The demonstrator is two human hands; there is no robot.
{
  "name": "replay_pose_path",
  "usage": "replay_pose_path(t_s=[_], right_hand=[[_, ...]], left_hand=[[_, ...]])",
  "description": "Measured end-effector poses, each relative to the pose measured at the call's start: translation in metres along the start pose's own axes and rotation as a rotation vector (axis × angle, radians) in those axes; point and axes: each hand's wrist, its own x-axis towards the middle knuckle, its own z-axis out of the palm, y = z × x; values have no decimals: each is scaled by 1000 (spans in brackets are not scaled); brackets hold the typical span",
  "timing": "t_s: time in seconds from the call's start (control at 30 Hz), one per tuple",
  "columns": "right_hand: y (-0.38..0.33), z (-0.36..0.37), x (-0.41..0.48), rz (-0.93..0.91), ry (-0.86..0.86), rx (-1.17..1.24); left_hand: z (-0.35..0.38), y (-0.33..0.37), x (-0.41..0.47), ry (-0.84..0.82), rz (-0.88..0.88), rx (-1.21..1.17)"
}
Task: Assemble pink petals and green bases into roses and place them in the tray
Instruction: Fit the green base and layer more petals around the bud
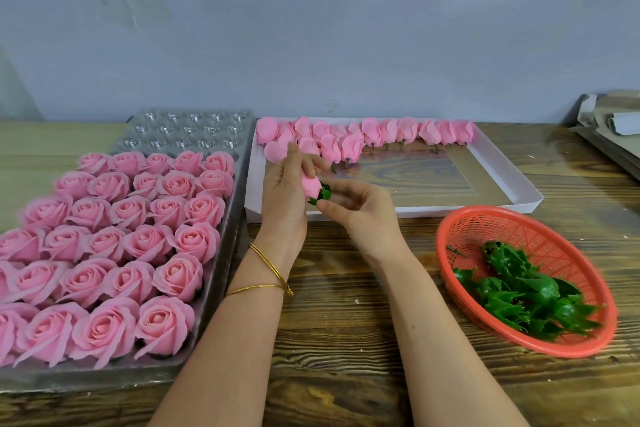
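Left hand [282,196]: curled round pink petal bud [310,185]. Right hand [360,211]: pinched green base [324,193], touching the bud's lower end, between both hands above worktop [346,322]. Step judged: fitting base to bud. Next move called for pressing it home, then a vacant rear cell of tray [190,131].

Pink bud [310,184] touches green base [324,193]; roses [130,211] mostly fill tray [190,130].

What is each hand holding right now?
Left hand: holds the pink petal bud.
Right hand: pinches the green base.
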Motion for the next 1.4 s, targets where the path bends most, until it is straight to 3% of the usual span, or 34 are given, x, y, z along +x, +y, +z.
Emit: replay_pose_path(t_s=[1.07,1.4], right_hand=[[0,7,2,-18,128,-64],[-3,8,1,72,152,49]], left_hand=[[-1,-6,2,-33,100,151],[-3,-7,2,-33,137,242]])
